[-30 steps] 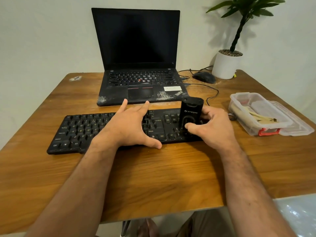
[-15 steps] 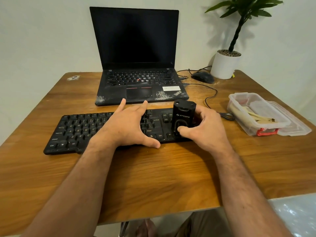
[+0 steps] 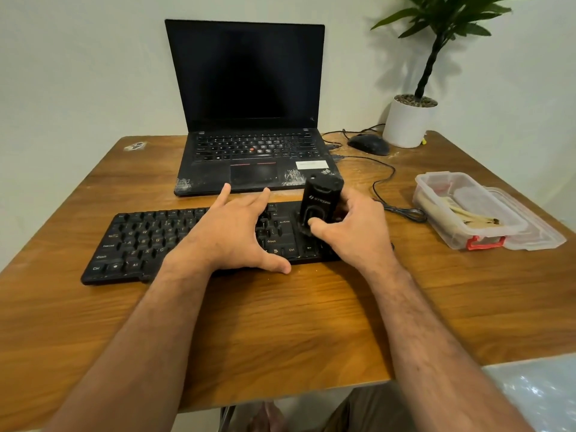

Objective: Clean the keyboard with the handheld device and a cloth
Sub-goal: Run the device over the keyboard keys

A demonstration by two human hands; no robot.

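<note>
Leftward along the keyboard (image 3: 149,241) went the device (image 3: 321,204), gripped by the right hand (image 3: 352,232), its nozzle hidden; the left hand (image 3: 230,235) pressed flat, fingers spread.

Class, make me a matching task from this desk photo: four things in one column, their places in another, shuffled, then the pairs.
Things:
1. handheld device
2. mouse
3. plastic box
4. left hand

Places:
A. beside the white plant pot
B. spread over the keyboard
C. right edge of the table
D. gripped in the right hand

Pairs: 1-D, 2-A, 3-C, 4-B
</note>
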